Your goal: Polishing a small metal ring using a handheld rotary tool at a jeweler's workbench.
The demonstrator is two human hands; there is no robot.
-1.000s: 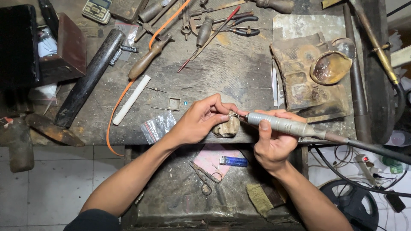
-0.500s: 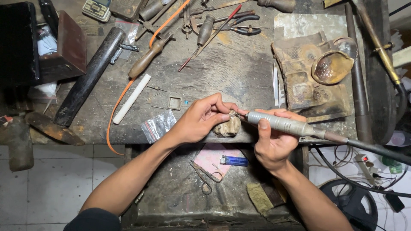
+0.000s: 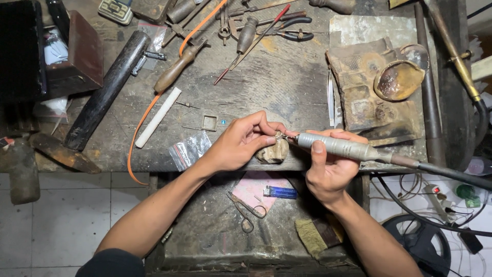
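Left hand (image 3: 241, 146): fingers pinched narrow on a small metal piece (image 3: 279, 136), held atop the wooden bench pin (image 3: 274, 152). Right hand (image 3: 330, 169): fingers wrapped around rotary handpiece (image 3: 341, 147), tip touching the piece just beyond left fingertips.

Matt grey metal handpiece (image 3: 341, 147); rough, perhaps wooden bench (image 3: 287, 77).

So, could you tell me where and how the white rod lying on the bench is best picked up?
Grip the white rod at its middle, pinching across its long sides from above. It lies flat and slanted, with bare bench on its right; the orange cord runs close along its left, so keep clear of that.
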